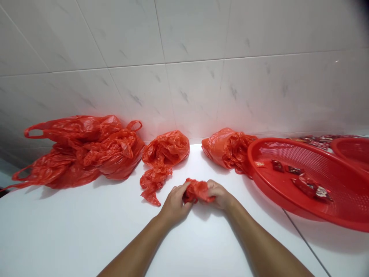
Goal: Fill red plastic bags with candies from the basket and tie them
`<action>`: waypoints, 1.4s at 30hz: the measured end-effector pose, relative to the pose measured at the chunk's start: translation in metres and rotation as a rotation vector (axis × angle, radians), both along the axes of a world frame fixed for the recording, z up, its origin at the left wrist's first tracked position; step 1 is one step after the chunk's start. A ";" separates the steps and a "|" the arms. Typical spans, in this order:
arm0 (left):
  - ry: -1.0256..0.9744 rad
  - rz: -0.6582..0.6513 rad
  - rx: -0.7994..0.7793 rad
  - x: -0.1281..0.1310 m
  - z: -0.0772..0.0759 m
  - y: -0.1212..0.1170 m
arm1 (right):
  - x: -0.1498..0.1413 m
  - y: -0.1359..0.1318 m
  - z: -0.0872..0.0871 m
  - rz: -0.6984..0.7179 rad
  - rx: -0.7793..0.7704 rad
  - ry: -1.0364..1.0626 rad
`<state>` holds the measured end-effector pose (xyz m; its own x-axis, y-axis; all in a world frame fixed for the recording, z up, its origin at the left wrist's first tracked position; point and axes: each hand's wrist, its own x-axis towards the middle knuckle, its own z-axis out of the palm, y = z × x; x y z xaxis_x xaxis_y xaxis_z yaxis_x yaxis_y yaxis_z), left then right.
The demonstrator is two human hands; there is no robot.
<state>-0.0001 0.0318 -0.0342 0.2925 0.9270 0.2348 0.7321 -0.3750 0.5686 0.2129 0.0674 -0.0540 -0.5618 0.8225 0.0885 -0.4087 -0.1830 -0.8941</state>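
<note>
Between my two hands is a small crumpled red plastic bag point(198, 190), held just over the white tabletop point(198, 242). My left hand point(175, 204) grips its left side, thumb toward me. On the other side, my right hand point(219, 195) pinches the bag with fingers closed. Whether anything is inside the bag is hidden by its folds. Close beyond my left hand rests a bunched red plastic bag point(170, 148), its twisted end trailing toward me. Another tied-up red bag point(223, 148) lies beyond my right hand, against the basket.
A large red basket point(266, 192) at the right holds several small wrapped packets point(308, 186). Behind it, part of a second red basket point(353, 148) shows. Several red bags with handles point(86, 150) are heaped at the left. A tiled wall point(190, 92) bounds the table's back.
</note>
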 end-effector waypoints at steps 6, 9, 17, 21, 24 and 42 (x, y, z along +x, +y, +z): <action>0.122 0.295 0.142 -0.013 0.000 0.011 | 0.021 0.020 -0.003 -0.472 -0.104 0.266; 0.164 0.373 0.195 -0.019 -0.002 0.013 | 0.023 0.026 -0.006 -0.645 -0.195 0.382; 0.178 0.292 0.279 -0.018 -0.014 0.007 | 0.029 0.022 -0.009 -0.663 -0.217 0.420; 0.100 0.064 0.205 -0.012 -0.003 -0.001 | 0.027 0.016 -0.007 -0.605 -0.242 0.413; 0.032 -0.078 0.116 -0.009 0.005 -0.005 | 0.025 0.013 -0.005 -0.598 -0.242 0.414; 0.091 0.091 0.592 -0.015 -0.009 0.002 | 0.014 0.018 -0.007 -0.826 -0.070 0.168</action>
<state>-0.0154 0.0334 -0.0433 0.2611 0.6689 0.6960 0.8124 -0.5417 0.2159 0.2270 0.0857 -0.0609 0.2385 0.9698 0.0504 -0.5622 0.1802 -0.8071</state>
